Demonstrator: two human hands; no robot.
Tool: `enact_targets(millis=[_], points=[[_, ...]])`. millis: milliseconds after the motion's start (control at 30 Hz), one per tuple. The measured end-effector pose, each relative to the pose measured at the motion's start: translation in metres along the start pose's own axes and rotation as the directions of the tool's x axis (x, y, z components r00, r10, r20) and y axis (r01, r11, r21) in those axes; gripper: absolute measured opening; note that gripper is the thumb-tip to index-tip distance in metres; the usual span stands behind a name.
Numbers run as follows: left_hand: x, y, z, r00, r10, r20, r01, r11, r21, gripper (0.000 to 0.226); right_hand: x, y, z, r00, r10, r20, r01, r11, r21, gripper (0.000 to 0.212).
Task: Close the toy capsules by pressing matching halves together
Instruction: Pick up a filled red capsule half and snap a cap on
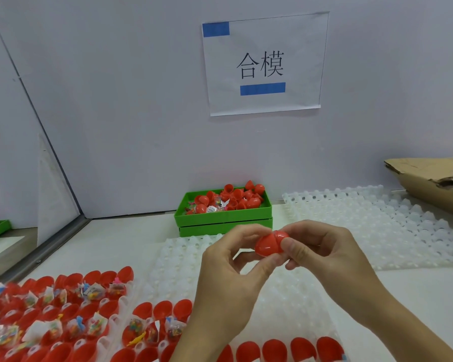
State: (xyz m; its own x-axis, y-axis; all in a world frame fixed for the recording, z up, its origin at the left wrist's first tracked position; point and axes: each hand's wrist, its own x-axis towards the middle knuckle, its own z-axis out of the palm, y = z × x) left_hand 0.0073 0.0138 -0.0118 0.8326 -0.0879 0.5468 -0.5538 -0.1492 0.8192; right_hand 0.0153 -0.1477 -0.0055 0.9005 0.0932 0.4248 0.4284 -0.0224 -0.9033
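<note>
A red toy capsule (270,244) is held in the air above the table, its two halves joined at a visible seam. My left hand (230,267) pinches its left half between thumb and fingers. My right hand (322,249) pinches the right half with curled fingers. Below left, a white tray (131,288) carries several open red capsule halves (71,320), many with small bagged toys inside. A row of red halves (275,350) lines the bottom edge.
A green bin (222,218) with several red capsules and toy packets stands at the back against the wall. White dimpled trays (377,226) lie to the right and under my hands. A torn cardboard box (434,184) sits far right. A paper sign (264,64) hangs on the wall.
</note>
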Motion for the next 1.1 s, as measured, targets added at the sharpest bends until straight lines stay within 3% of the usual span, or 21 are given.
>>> enact_targets(millis=[367,633,833,933,1033,1100], points=[[0.0010,-0.0062,-0.0052,0.999,-0.010,0.031,0.010,1.000,0.026,0.033,0.0012,0.0000,-0.0059,1.000,-0.016,0.025,0.017,0.999,-0.032,0.023],[-0.0006,-0.0095,-0.0068,0.996,0.083,0.011,-0.083,0.972,0.220,0.036,0.0001,-0.0005,-0.0015,1.000,-0.022,0.002,0.022,0.999,-0.034,0.023],[-0.0007,-0.0051,-0.0061,0.982,0.185,0.045,-0.189,0.919,0.347,0.026,-0.0013,0.0009,0.0005,1.000,-0.013,-0.017,0.012,1.000,-0.019,0.015],[-0.0011,-0.0065,-0.0064,0.978,0.209,0.014,-0.198,0.899,0.391,0.036,-0.0017,0.0021,0.0013,1.000,-0.022,-0.018,0.021,0.999,-0.034,0.014],[-0.0013,-0.0077,-0.0057,0.992,0.127,-0.019,-0.110,0.916,0.386,0.057,-0.0019,0.0016,0.0027,0.999,-0.029,-0.026,0.029,0.999,-0.025,0.014],[-0.0014,-0.0095,-0.0055,0.992,0.123,-0.021,-0.105,0.914,0.391,0.055,-0.0022,0.0006,0.0038,0.999,-0.047,-0.014,0.046,0.998,-0.036,0.019]])
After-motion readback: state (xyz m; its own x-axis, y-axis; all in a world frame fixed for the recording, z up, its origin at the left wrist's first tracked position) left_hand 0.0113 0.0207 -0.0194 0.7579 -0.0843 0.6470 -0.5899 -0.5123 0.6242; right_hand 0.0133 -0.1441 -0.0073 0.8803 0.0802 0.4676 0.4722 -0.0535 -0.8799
